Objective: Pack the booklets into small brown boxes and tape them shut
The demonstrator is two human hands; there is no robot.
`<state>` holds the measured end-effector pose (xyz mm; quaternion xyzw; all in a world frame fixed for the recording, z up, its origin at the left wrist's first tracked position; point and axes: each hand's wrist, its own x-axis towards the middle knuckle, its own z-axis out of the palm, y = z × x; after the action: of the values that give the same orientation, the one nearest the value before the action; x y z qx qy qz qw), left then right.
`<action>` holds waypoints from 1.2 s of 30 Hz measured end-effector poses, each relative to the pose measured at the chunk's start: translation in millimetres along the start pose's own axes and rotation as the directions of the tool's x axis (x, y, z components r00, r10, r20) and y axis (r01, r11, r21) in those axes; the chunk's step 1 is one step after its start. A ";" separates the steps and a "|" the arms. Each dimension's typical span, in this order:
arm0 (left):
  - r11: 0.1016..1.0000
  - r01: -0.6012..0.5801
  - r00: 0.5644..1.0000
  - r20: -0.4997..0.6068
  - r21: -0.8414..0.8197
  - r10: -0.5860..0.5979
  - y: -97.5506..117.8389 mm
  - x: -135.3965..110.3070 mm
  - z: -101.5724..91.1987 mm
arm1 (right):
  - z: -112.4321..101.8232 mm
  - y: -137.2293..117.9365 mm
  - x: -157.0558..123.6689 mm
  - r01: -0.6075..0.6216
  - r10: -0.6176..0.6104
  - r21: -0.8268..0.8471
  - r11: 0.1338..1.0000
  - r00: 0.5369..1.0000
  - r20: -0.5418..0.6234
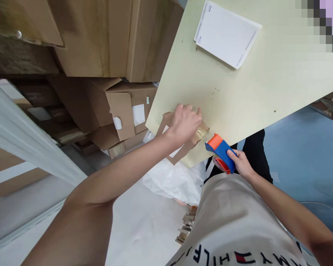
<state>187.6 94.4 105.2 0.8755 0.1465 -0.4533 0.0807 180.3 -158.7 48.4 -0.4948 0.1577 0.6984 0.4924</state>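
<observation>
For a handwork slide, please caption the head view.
Left hand on a cardboard box at the edge of a table; right hand holding a blue and orange tape dispenser.

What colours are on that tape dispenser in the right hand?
The tape dispenser has a blue body with bright orange parts, seen best in the head view.

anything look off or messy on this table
Small dark specks are scattered on the pale table, looking like stray debris. The top of the white paper stack sits slightly askew, leaving edges beneath showing. Nothing looks spilled.
</observation>
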 end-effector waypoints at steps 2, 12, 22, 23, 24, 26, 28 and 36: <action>1.000 0.013 0.995 -0.102 -0.012 -0.014 -2.8 -9.8 -3.2 | 3.1 3.2 2.3 0.021 -0.021 -0.002 1.000 1.000 -0.017; 0.879 -0.293 0.955 -0.079 -0.376 0.284 -71.6 -39.4 32.0 | 10.9 2.1 21.0 0.022 -0.021 -0.016 1.000 1.000 0.009; 0.800 0.111 0.750 -0.478 -0.590 -0.457 -90.1 -28.2 28.1 | 54.4 -180.0 95.9 0.289 -0.215 -0.367 0.884 0.949 0.231; 0.799 0.112 0.723 -0.503 -0.591 -0.474 -87.6 -26.2 28.4 | 59.5 -194.6 100.3 0.306 -0.210 -0.426 0.852 0.943 0.258; 0.798 0.112 0.709 -0.515 -0.592 -0.482 -85.4 -24.4 28.6 | 63.4 -205.7 103.3 0.330 -0.209 -0.482 0.811 0.935 0.288; 0.794 0.111 0.708 -0.514 -0.597 -0.485 -82.4 -22.1 28.7 | 67.0 -218.8 106.7 0.393 -0.220 -0.579 0.714 0.911 0.348; 0.789 0.109 0.714 -0.505 -0.604 -0.485 -81.8 -21.6 28.5 | 66.4 -222.9 108.3 0.434 -0.215 -0.654 0.619 0.895 0.391; 0.790 0.124 0.698 -0.514 -0.600 -0.499 -83.7 -21.5 30.8 | 27.1 -197.5 83.5 0.453 -0.184 -0.781 0.429 0.891 0.416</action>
<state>124.5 161.1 104.3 0.8801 0.4347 -0.0706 0.1774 330.3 -3.2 42.9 -0.5944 -0.3777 0.6345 0.3186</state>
